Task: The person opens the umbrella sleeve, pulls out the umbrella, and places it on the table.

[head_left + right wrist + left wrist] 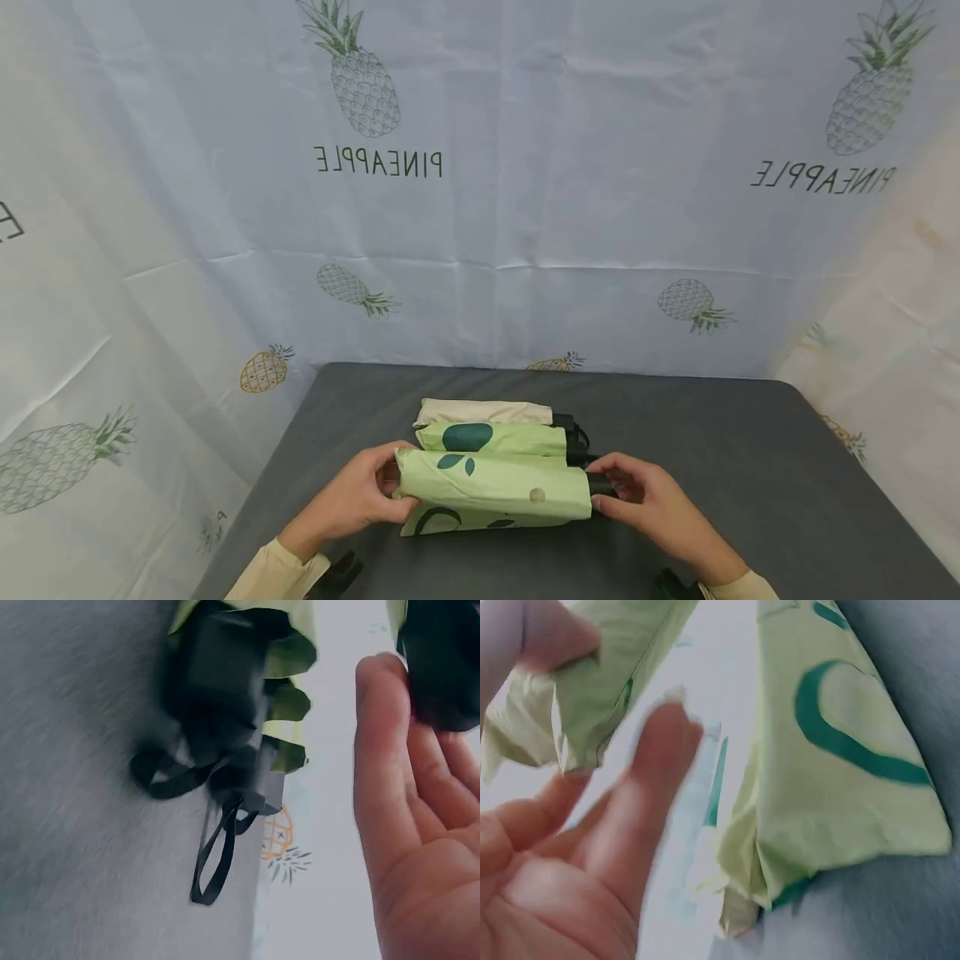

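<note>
A light green folded umbrella [498, 483] with leaf prints is held level above the others, between both hands. My left hand [367, 490] pinches its fabric end, thumb in front; the left wrist view shows that end [592, 690] raised off the table. My right hand [645, 500] grips the black handle [600, 484], seen at the upper right of the right wrist view [442, 667]. Partly hidden below lies another pale green umbrella [840, 787] with a dark green curve. Behind are a green umbrella [525, 439] with a dark oval and a beige umbrella [480, 412].
The umbrellas lie side by side on a dark grey table [712, 467], handles to the right. Black wrist straps [214, 862] hang from the handles. A white curtain [525, 208] with pineapple prints encloses the table's back and sides.
</note>
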The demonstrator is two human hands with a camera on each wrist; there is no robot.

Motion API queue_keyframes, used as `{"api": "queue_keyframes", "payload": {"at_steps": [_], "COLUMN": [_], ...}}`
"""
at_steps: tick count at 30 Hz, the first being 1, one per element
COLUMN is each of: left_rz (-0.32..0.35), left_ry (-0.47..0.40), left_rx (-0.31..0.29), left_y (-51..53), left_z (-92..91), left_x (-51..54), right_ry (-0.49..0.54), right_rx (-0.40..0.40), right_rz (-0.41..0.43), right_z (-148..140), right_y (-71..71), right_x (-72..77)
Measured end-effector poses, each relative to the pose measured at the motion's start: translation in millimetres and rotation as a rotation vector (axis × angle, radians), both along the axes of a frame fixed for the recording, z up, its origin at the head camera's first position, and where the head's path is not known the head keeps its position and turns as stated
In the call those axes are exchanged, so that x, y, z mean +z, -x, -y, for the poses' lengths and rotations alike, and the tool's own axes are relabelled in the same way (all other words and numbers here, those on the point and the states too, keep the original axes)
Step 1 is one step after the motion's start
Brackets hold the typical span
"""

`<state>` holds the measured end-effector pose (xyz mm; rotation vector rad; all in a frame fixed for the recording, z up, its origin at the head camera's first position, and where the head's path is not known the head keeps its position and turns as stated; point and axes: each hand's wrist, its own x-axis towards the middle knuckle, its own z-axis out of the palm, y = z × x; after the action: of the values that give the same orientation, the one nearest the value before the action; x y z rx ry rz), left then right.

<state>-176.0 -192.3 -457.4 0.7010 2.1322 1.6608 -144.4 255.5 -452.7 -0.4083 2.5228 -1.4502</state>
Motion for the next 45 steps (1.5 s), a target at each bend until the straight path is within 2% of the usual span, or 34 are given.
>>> {"api": "queue_keyframes", "payload": {"at_steps": [2, 7, 9, 13, 19, 25, 31, 37, 42, 45], "left_rz": [0.061, 0.087, 0.074, 0.096, 0.139, 0.163, 0.172, 0.184, 0.165, 0.144], "left_ry": [-0.057, -0.132, -0.129, -0.107, -0.104, -0.138, -0.179, -0.195, -0.186, -0.185], "left_rx": [-0.009, 0.037, 0.060, 0.102, 0.174, 0.196, 0.192, 0.197, 0.203, 0.191], "left_y": [6.5, 20.2, 24.6, 32.4, 40.3, 42.7, 42.1, 41.1, 43.2, 44.0], "left_z": [-3.6, -13.2, -17.2, -26.1, -33.8, -35.2, -36.0, -33.8, -31.2, -30.4], "left_x": [0.2, 1.2, 2.1, 2.8, 0.8, -1.4, 1.0, 1.6, 0.2, 0.3], "right_ry": [0.066, 0.200, 0.224, 0.256, 0.252, 0.283, 0.292, 0.274, 0.260, 0.293], "right_rx": [-0.011, -0.071, -0.120, -0.187, -0.233, -0.223, -0.207, -0.226, -0.238, -0.239], "right_rz": [0.022, 0.095, 0.119, 0.110, 0.088, 0.111, 0.086, 0.074, 0.071, 0.091], "right_z": [-0.8, 0.2, 1.6, 3.6, 5.9, 4.6, 2.2, 4.5, 4.6, 4.1], "right_y": [6.0, 17.6, 21.8, 29.9, 38.2, 43.8, 46.2, 46.2, 45.7, 45.9], "right_x": [0.9, 1.9, 3.1, 5.0, 3.1, 2.0, 4.1, 5.1, 4.9, 5.1]}}
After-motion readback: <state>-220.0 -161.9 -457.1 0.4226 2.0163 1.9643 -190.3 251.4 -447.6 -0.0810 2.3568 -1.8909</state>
